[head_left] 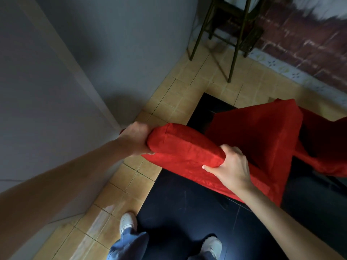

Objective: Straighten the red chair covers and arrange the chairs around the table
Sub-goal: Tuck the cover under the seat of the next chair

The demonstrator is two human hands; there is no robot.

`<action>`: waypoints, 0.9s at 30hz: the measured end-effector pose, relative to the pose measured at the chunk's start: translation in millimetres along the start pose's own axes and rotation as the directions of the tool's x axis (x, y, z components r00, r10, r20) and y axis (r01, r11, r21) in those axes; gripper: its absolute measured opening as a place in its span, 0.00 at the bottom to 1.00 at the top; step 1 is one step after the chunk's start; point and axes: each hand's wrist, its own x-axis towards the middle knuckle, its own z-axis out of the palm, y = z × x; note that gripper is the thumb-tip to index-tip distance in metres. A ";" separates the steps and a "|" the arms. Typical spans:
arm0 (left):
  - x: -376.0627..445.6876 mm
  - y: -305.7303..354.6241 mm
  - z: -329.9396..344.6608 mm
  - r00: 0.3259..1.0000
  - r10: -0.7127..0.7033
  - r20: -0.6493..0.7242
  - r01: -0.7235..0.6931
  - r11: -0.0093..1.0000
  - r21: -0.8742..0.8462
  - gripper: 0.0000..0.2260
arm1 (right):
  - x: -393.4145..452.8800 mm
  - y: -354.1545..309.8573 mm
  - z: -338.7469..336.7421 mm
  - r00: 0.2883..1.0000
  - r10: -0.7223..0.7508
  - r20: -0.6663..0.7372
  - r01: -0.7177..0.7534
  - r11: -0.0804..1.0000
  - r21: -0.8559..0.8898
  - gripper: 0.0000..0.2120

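The right hand (231, 166) has its fingers curled over the near end of the padded top rail of a chair dressed in a red velvety fabric cover (187, 149), thumb stretched along the rail's underside, so it clamps cloth and frame together. The left hand (134, 139) wraps the rail's far end; its fingers are hidden behind the cloth, so how they lie cannot be told, though the palm presses hard against the end cap.

The chair's red-covered seat (262, 132) sits beyond the rail, over a dark glossy floor panel (187, 203) bordered by tan ceramic tiles (169, 102). A second loose fold of red cloth (323, 147) hangs at the right edge, touching or overlapping the seat; which one I cannot tell.

The risks, as I judge them: a pull on fabric alone could slide the cover off the rail and not tighten it. The grey wall (56, 91) stands just beside the left hand, so swinging the chair leftward may scrape knuckles or frame. The white sneakers (127, 221) stand near the chair, where its unseen legs could catch a toe. A dark metal-legged stand (232, 59) waits in the far corner, well apart.
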 end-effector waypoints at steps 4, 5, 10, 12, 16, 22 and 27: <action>8.8 31.1 -18.7 0.995 0.100 0.007 -0.100 0.987 0.127 0.24 | -3.2 12.6 -26.9 0.999 0.029 -0.042 -0.029 1.000 0.005 0.27; 9.1 39.3 -21.4 0.992 0.127 -0.001 -0.126 0.982 0.140 0.25 | -5.1 16.9 -33.2 0.998 0.047 -0.040 -0.047 0.999 0.004 0.28; 1.0 83.8 -26.7 0.970 0.240 -0.036 -0.233 0.962 0.145 0.25 | -18.8 41.5 -64.4 0.998 0.064 0.018 -0.064 0.997 0.047 0.37; -5.8 99.7 -26.2 0.965 0.261 -0.037 -0.254 0.957 0.143 0.25 | -24.3 46.8 -76.2 0.995 0.041 0.091 -0.052 0.991 0.126 0.45; -20.4 130.7 -23.8 0.959 0.281 -0.046 -0.273 0.953 0.130 0.24 | -35.1 54.9 -95.2 0.994 0.029 0.105 -0.038 0.995 0.090 0.38; -43.3 165.1 -3.8 0.942 0.304 -0.143 -0.312 0.950 -0.031 0.24 | -72.9 80.3 -122.0 0.999 0.053 -0.008 -0.053 0.997 0.050 0.23; -51.1 202.1 10.6 0.921 0.361 -0.149 -0.374 0.924 -0.076 0.29 | -96.4 103.4 -150.1 0.993 0.119 -0.021 -0.118 0.992 0.050 0.24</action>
